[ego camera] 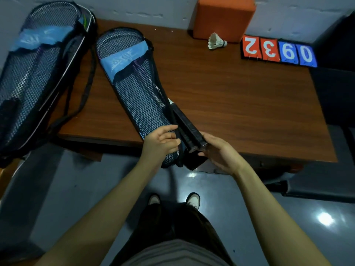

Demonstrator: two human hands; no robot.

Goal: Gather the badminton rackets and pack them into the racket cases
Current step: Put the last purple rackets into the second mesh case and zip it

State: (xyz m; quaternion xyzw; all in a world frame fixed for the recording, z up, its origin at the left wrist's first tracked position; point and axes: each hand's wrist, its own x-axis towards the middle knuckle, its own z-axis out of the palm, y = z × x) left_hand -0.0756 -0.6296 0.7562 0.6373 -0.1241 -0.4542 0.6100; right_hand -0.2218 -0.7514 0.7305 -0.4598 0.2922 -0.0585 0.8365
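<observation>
A black mesh racket case with a blue band lies diagonally on the brown table, its narrow end over the near edge. Two dark racket handles stick out of that end. My left hand pinches the case's black edge by the opening. My right hand holds the butt ends of the handles from below. A second mesh case with rackets inside lies at the far left, hanging off the table.
A white shuttlecock lies near the back of the table by an orange block. A flip scoreboard with red and blue number cards sits at the back right. A black strap loops between the cases.
</observation>
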